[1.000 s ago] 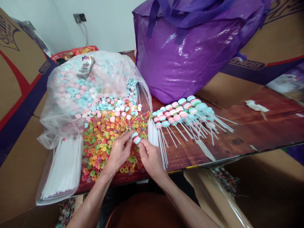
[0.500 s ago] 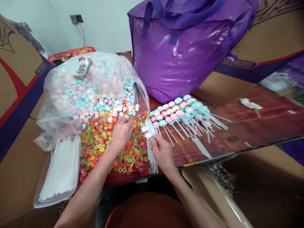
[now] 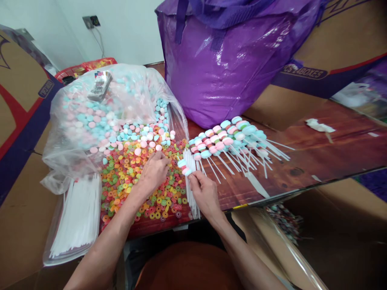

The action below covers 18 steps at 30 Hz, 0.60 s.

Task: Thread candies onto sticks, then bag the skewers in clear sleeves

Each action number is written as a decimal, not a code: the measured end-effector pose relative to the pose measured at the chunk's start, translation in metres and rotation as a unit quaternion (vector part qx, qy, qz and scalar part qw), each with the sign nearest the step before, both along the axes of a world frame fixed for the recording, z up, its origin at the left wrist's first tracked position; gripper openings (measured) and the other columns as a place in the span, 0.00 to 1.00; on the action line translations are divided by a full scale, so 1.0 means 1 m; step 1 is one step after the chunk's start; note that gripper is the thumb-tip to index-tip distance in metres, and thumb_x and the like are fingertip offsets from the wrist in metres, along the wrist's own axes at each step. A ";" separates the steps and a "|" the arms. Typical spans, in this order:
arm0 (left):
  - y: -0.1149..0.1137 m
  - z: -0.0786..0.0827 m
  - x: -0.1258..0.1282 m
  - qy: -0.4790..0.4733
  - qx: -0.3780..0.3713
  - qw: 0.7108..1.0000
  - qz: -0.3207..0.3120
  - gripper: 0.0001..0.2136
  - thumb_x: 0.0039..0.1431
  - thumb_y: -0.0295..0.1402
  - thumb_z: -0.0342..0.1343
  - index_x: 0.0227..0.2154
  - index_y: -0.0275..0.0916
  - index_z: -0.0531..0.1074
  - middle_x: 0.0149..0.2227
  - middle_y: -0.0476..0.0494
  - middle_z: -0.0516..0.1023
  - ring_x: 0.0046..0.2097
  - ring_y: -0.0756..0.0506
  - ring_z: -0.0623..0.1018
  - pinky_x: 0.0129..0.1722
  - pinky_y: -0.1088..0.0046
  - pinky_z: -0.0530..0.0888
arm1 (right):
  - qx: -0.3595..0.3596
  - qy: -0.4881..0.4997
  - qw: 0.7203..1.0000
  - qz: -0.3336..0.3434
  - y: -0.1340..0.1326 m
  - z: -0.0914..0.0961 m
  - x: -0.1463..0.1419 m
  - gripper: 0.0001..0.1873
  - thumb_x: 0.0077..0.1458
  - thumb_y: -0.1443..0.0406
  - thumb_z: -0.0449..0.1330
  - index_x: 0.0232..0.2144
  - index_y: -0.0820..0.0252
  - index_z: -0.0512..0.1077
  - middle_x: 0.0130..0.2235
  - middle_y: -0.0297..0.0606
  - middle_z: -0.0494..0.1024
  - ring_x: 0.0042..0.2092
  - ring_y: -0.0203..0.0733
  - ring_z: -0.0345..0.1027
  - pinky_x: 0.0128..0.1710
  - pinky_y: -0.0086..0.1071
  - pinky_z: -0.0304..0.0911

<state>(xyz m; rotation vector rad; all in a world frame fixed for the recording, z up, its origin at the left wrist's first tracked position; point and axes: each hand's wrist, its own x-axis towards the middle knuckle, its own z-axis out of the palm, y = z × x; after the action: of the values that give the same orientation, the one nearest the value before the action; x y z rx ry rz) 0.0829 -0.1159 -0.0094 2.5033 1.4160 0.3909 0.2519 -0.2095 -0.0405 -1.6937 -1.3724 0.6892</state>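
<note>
My right hand (image 3: 205, 194) pinches a stick of candy (image 3: 184, 166) threaded with blue, pink and white marshmallows. Its fingers hide most of the stick, which is above a bundle of white sticks (image 3: 190, 189). Over a spread of colourful gummy rings (image 3: 121, 181), my left hand (image 3: 155, 172) is closed with its fingertips bent down. A pink marshmallow (image 3: 158, 148) lies just beyond those fingertips. Whatever the left fingers hold, if anything, is hidden. To the right, finished-looking candy skewers (image 3: 216, 141) lie in a stacked row, sticks toward me.
A clear plastic bag of marshmallows (image 3: 87, 108) spills toward the rings, a small packet (image 3: 100, 86) on top. White sticks fill a clear tray (image 3: 72, 213) at left. Behind stands a purple bag (image 3: 217, 76). Cardboard boxes (image 3: 21, 108) flank the table; tissue (image 3: 319, 125) lies right.
The view has shifted slightly. My left hand has moved a little to the right over the rings, and my right hand keeps hold of the candy skewer.
</note>
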 end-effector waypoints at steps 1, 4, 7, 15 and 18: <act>-0.003 0.001 0.002 0.018 -0.006 1.000 -0.001 0.09 0.60 0.27 0.52 0.27 0.39 0.76 0.38 0.40 0.71 0.42 0.42 0.73 0.42 0.66 0.72 | 0.000 -0.001 1.000 0.000 0.000 0.000 0.000 0.17 0.62 0.59 0.50 0.22 0.57 0.63 0.20 0.29 0.64 0.23 0.34 0.56 0.26 0.28 0.50; -0.007 0.003 0.011 0.048 -0.014 0.999 0.021 0.09 0.59 0.31 0.56 0.25 0.38 0.76 0.37 0.38 0.71 0.42 0.40 0.73 0.45 0.63 0.73 | 0.002 -0.003 1.000 0.000 0.000 -0.001 -0.001 0.17 0.62 0.59 0.50 0.23 0.57 0.64 0.20 0.28 0.64 0.23 0.34 0.56 0.26 0.28 0.51; -0.007 0.002 0.020 0.062 -0.006 0.996 0.057 0.07 0.57 0.30 0.57 0.24 0.39 0.76 0.36 0.38 0.72 0.43 0.39 0.74 0.44 0.63 0.73 | 0.006 0.000 1.000 0.004 -0.001 0.000 -0.001 0.16 0.62 0.60 0.50 0.23 0.57 0.65 0.20 0.28 0.64 0.23 0.34 0.56 0.26 0.28 0.51; -0.011 -0.001 0.025 -0.011 -0.026 0.992 0.124 0.09 0.58 0.27 0.51 0.25 0.37 0.75 0.35 0.38 0.73 0.38 0.42 0.75 0.40 0.65 0.71 | 0.011 0.003 1.000 0.008 -0.001 -0.001 0.000 0.16 0.62 0.59 0.51 0.23 0.57 0.64 0.20 0.28 0.62 0.22 0.34 0.54 0.25 0.28 0.49; -0.010 -0.001 0.016 -0.120 -0.048 0.983 0.129 0.09 0.58 0.30 0.53 0.25 0.37 0.75 0.31 0.43 0.72 0.34 0.46 0.73 0.38 0.69 0.70 | 0.009 0.012 1.000 0.014 -0.002 0.001 0.000 0.16 0.62 0.60 0.51 0.23 0.57 0.64 0.20 0.27 0.62 0.23 0.34 0.55 0.25 0.28 0.50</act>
<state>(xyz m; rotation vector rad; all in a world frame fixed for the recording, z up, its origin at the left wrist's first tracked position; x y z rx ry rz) 0.0993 -0.1261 -0.0105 2.1186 1.6176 0.6327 0.2523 -0.2119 -0.0391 -1.6503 -1.3835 0.7074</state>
